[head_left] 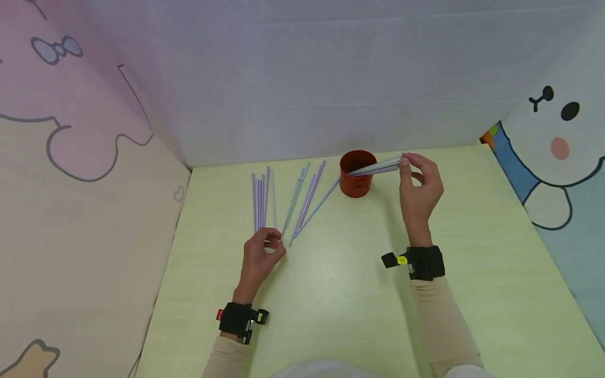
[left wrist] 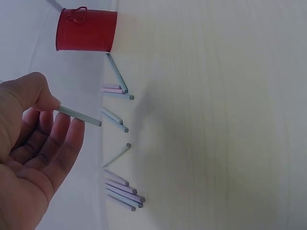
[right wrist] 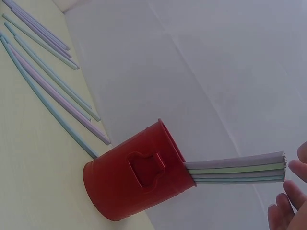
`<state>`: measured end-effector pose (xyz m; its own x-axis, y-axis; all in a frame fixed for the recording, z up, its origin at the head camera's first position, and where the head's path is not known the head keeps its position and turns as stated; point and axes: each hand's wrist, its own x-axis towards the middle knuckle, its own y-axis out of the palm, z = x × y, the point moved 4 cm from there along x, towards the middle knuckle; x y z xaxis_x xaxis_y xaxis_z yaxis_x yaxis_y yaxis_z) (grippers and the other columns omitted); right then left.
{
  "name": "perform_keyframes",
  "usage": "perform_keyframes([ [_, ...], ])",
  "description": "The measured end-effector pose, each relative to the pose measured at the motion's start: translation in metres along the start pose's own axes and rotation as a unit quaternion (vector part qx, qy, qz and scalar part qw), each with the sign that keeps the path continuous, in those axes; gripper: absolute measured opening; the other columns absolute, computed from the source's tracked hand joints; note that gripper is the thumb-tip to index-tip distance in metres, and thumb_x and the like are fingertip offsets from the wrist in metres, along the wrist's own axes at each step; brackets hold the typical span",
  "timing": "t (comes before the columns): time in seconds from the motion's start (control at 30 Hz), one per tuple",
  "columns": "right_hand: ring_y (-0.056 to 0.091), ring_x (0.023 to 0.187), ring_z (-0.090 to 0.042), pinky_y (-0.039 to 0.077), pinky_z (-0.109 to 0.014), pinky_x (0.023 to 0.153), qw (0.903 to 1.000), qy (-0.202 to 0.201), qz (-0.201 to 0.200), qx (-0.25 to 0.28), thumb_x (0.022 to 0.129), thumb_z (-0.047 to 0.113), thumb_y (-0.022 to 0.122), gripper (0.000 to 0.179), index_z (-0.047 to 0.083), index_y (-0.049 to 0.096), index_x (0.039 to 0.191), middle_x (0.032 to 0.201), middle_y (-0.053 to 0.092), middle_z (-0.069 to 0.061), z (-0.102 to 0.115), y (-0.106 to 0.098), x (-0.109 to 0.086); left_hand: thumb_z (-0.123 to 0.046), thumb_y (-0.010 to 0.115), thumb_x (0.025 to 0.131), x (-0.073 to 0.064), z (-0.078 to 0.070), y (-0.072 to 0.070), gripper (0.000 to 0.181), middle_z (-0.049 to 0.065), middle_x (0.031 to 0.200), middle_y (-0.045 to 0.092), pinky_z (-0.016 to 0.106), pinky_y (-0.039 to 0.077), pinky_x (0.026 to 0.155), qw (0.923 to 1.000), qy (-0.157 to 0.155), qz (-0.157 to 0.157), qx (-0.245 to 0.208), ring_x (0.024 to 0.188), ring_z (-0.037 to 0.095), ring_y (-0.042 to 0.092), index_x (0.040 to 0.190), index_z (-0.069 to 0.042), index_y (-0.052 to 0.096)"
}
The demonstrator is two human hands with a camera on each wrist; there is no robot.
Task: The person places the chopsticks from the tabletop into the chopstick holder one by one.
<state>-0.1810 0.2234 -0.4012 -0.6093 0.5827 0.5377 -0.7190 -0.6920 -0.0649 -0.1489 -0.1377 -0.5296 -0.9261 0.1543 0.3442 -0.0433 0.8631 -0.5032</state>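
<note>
In the left wrist view my left hand (left wrist: 36, 139) pinches one pale green straw (left wrist: 79, 116) near its end, between thumb and fingers. Seen from the head, that left hand (head_left: 262, 254) is low over the near ends of the loose straws. My right hand (head_left: 419, 186) is at the upper ends of a bundle of pastel straws (right wrist: 235, 167), which lean out of a red bucket (head_left: 356, 181) to the right. Its thumb and fingers stand spread right by those ends in the right wrist view. The bundle's lower part is hidden inside the bucket.
Loose lilac, blue and green straws (head_left: 261, 202) lie on the pale yellow table (head_left: 331, 294) left of the bucket. One blue straw (head_left: 319, 206) reaches to the bucket's base. A white curtain-like backdrop (head_left: 302, 84) rises behind, with cartoon-printed panels at both sides.
</note>
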Motion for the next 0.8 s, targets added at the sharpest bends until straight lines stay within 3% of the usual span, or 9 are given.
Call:
perform_keyframes([
  [0.17, 0.059, 0.103, -0.022, 0.049, -0.016, 0.077, 0.9997, -0.022, -0.012, 0.008, 0.089, -0.001, 0.067, 0.018, -0.007, 0.072, 0.105, 0.107, 0.066, -0.02, 0.014, -0.006, -0.013, 0.006, 0.069, 0.075, 0.001, -0.008, 0.009, 0.026, 0.004, 0.087, 0.067, 0.034, 0.058, 0.067, 0.9997, 0.02, 0.017, 0.0, 0.072, 0.011, 0.063, 0.097, -0.006, 0.063],
  [0.27, 0.06, 0.102, -0.025, 0.049, -0.017, 0.079, 0.9991, -0.034, 0.002, 0.024, 0.089, -0.005, 0.065, 0.019, -0.01, 0.069, 0.106, 0.106, 0.066, -0.023, 0.024, -0.004, -0.026, 0.007, 0.069, 0.074, 0.002, -0.015, 0.015, 0.026, 0.004, 0.087, 0.067, 0.034, 0.058, 0.067, 0.9992, 0.033, 0.025, -0.001, 0.072, 0.011, 0.063, 0.096, -0.006, 0.063],
  [0.47, 0.063, 0.093, -0.023, 0.05, -0.019, 0.081, 0.9942, -0.031, 0.06, 0.084, 0.086, -0.014, 0.064, 0.02, -0.014, 0.066, 0.106, 0.1, 0.068, -0.027, 0.041, 0.008, -0.058, 0.006, 0.069, 0.075, 0.004, -0.029, 0.027, 0.028, 0.002, 0.086, 0.066, 0.038, 0.058, 0.066, 0.9977, 0.054, 0.042, -0.006, 0.072, 0.011, 0.062, 0.097, -0.008, 0.062],
  [0.7, 0.067, 0.086, -0.034, 0.054, -0.018, 0.08, 0.9787, -0.016, 0.154, 0.134, 0.083, -0.019, 0.064, 0.026, -0.015, 0.065, 0.109, 0.097, 0.069, -0.029, 0.052, 0.023, -0.089, 0.004, 0.067, 0.076, 0.005, -0.036, 0.038, 0.026, 0.0, 0.087, 0.064, 0.041, 0.058, 0.067, 0.9962, 0.063, 0.061, 0.001, 0.074, 0.01, 0.061, 0.098, -0.009, 0.061],
  [0.8, 0.068, 0.085, -0.029, 0.054, -0.018, 0.08, 0.9736, -0.011, 0.18, 0.14, 0.082, -0.019, 0.066, 0.027, -0.014, 0.065, 0.108, 0.096, 0.07, -0.027, 0.056, 0.027, -0.097, 0.003, 0.067, 0.077, 0.004, -0.039, 0.042, 0.026, -0.001, 0.087, 0.063, 0.041, 0.057, 0.067, 0.9952, 0.069, 0.069, 0.007, 0.074, 0.01, 0.06, 0.099, -0.01, 0.061],
])
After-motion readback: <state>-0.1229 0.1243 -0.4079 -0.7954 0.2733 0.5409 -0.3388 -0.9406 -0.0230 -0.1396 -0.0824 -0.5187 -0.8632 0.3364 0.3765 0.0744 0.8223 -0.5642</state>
